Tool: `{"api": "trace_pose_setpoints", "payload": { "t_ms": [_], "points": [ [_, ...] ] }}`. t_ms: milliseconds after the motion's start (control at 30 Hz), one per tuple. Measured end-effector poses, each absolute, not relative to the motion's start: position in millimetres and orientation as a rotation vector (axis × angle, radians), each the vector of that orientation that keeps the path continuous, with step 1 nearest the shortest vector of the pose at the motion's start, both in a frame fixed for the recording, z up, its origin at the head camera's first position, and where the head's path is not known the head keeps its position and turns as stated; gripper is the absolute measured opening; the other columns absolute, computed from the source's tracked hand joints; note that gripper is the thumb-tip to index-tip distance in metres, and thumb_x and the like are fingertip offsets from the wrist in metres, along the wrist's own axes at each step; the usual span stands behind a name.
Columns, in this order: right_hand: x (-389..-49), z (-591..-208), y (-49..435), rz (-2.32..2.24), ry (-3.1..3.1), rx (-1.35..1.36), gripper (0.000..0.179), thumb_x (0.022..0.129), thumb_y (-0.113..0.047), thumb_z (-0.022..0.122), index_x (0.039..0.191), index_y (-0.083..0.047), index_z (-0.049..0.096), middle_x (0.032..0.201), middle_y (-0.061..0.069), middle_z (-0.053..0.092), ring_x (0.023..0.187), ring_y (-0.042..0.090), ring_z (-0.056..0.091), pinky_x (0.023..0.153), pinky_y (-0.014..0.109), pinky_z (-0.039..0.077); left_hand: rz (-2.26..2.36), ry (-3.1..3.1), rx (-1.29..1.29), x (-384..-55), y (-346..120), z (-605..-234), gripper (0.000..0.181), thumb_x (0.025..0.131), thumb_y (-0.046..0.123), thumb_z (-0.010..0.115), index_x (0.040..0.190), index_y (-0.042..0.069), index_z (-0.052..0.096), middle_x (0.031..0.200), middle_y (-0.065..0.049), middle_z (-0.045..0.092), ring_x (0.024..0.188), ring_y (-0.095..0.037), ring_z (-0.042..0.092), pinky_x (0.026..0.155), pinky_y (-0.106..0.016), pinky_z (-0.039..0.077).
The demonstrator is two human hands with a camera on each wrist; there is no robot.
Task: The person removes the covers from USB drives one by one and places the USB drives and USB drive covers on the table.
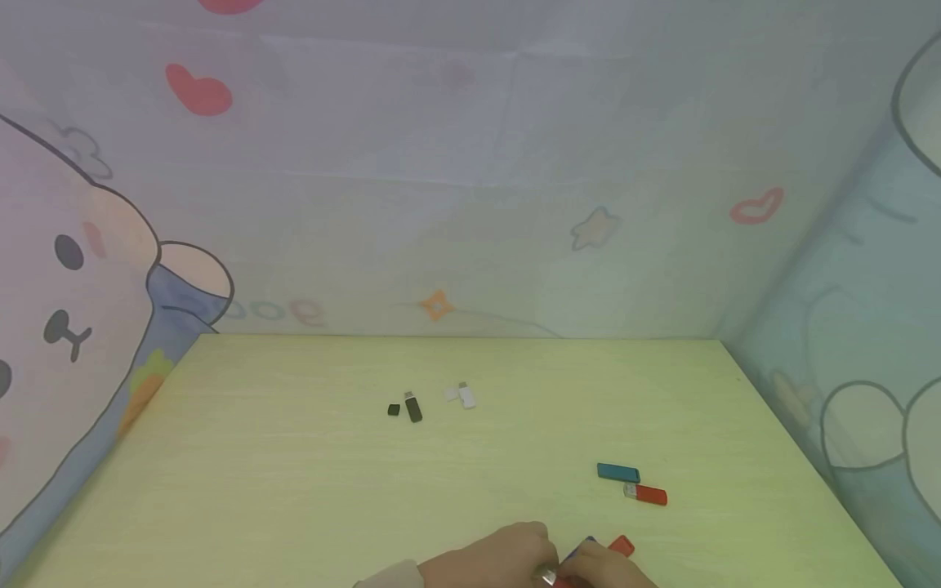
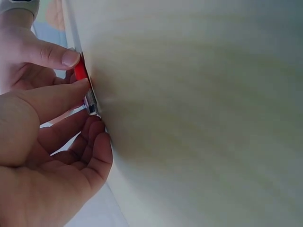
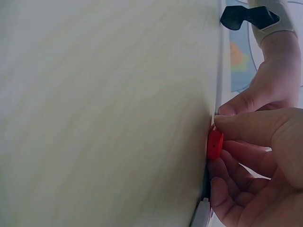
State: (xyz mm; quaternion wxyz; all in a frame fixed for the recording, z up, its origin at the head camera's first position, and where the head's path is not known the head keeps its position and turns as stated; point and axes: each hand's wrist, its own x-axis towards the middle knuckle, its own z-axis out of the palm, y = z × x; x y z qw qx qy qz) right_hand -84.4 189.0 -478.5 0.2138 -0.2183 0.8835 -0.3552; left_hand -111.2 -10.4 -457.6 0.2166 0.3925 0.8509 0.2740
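A red USB stick (image 2: 80, 70) is held low over the table's near edge, between both hands. My right hand (image 1: 606, 567) pinches its red body with thumb and fingers, as the right wrist view also shows on the red end (image 3: 215, 144). My left hand (image 1: 503, 557) pinches the stick near its bare metal plug (image 2: 91, 103), its thumb against the side and other fingers curled below. Just past the right fingers a blue piece (image 1: 581, 547) and a red piece (image 1: 622, 545) lie on the table, partly covered by that hand.
To the right lie a teal stick-shaped piece (image 1: 618, 473) and a red USB stick (image 1: 650, 494) with its plug bare. Farther back are a black USB stick (image 1: 414, 408), its cap (image 1: 394, 410), a white USB stick (image 1: 466, 396) and a small white cap (image 1: 452, 394). A printed cloth (image 1: 470, 163) stands behind.
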Motion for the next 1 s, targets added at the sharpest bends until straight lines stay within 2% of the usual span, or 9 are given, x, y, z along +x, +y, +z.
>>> {"api": "trace_pose_setpoints", "payload": {
  "t_ms": [233,467,733,1000],
  "points": [
    [-86,-479,190,-0.989,2.465,-0.679,0.027,0.09,-0.03,0.067,0.098,-0.005,0.069,0.083,-0.015,0.052,0.075,-0.005,0.043,0.067,0.019,0.044,0.694,2.394,1.217,-111,-8,-459,0.016,0.089,0.029,0.065,0.089,0.015,0.074,0.063,0.016,0.051,0.058,0.003,0.045,0.051,-0.012,0.039],
    [-84,-477,189,-1.004,2.454,-0.653,0.027,0.09,-0.03,0.066,0.099,-0.005,0.069,0.082,-0.015,0.052,0.074,-0.005,0.045,0.066,0.019,0.044,0.671,2.408,1.132,-110,-7,-458,0.015,0.091,0.022,0.061,0.089,0.014,0.074,0.065,0.013,0.052,0.057,0.001,0.046,0.052,-0.014,0.041],
    [-82,-474,188,-0.986,2.452,-0.605,0.034,0.09,-0.036,0.065,0.105,-0.005,0.07,0.083,-0.015,0.054,0.075,-0.004,0.046,0.067,0.019,0.045,0.746,2.332,1.168,-110,-9,-457,0.021,0.093,0.025,0.057,0.085,0.016,0.074,0.062,0.014,0.053,0.054,0.001,0.046,0.049,-0.013,0.041],
    [-79,-461,182,-1.059,2.424,-0.597,0.026,0.087,-0.038,0.069,0.1,-0.016,0.071,0.083,-0.015,0.056,0.074,0.0,0.049,0.065,0.019,0.045,0.764,2.344,1.194,-109,-17,-451,0.016,0.092,0.021,0.058,0.084,0.018,0.071,0.065,0.015,0.052,0.055,0.002,0.046,0.049,-0.014,0.041]
  ]
}}
